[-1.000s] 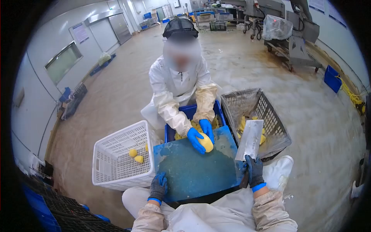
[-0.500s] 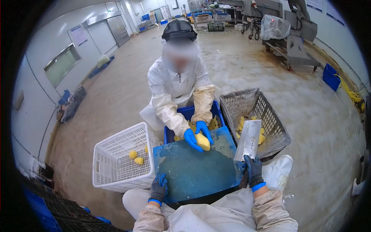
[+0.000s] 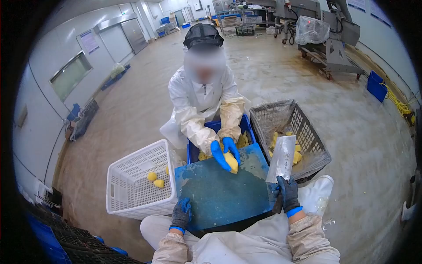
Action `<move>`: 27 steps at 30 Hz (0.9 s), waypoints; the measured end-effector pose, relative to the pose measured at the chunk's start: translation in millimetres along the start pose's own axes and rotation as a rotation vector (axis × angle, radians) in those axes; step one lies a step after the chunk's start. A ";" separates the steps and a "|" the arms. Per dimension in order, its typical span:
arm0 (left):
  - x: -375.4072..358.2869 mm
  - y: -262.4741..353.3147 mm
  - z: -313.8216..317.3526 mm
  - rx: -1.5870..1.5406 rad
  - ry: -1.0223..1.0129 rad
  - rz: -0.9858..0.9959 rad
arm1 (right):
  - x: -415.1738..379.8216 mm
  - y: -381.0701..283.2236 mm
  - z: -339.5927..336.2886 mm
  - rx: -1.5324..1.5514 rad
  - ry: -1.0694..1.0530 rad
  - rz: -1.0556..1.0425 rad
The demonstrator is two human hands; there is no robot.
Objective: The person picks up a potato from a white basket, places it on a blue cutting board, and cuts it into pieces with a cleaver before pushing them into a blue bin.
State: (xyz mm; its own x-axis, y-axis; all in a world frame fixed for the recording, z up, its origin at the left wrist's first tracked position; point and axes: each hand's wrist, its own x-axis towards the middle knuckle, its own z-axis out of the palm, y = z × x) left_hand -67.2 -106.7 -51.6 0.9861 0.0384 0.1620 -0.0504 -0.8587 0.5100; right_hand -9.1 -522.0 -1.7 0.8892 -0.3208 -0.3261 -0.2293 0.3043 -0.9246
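My right hand (image 3: 287, 193), in a dark glove with a blue cuff, is closed round a cleaver (image 3: 282, 159). Its broad blade points up and away, over the right edge of a blue-green cutting board (image 3: 220, 198). At the board's front left corner, my left hand (image 3: 181, 215), gloved alike, curls its fingers against the edge. Across from me, a co-worker's blue-gloved hands (image 3: 220, 154) hold a yellow, peeled piece like a large potato (image 3: 231, 163) at the board's far edge.
A white crate (image 3: 136, 204) on the left holds a few small yellow pieces (image 3: 158, 183). Behind the board, a blue crate (image 3: 247, 127) contains yellow pieces. A lined black crate (image 3: 314, 141) with yellow chunks (image 3: 297, 156) stands at the right. Wheeled machinery (image 3: 329, 48) is farther back.
The co-worker's hands have turned the yellow piece slightly, tipping it toward me. My hands and the cleaver are practically where they were.
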 end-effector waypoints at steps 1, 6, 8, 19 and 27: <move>0.1 -0.4 -0.2 0.000 0.000 0.000 | 0.5 0.5 -0.1 -0.005 -0.002 -0.008; 0.4 0.5 -1.7 -0.004 -0.024 -0.032 | 2.7 2.0 1.4 0.027 -0.024 -0.026; -0.1 -1.9 1.0 0.002 -0.016 -0.019 | -6.0 -9.4 4.6 0.014 -0.023 0.025; -0.4 -4.8 5.0 0.008 -0.014 -0.030 | -4.9 -8.6 6.1 0.048 -0.027 0.039; 1.1 -3.0 4.1 -0.005 -0.019 -0.029 | -3.3 -6.1 4.1 -0.026 -0.026 0.050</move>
State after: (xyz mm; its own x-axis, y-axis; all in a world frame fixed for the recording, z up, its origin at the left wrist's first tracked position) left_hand -65.3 -106.2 -56.4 0.9899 0.0535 0.1312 -0.0226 -0.8546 0.5189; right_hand -9.0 -519.1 5.8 0.8863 -0.2824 -0.3670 -0.2835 0.2957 -0.9122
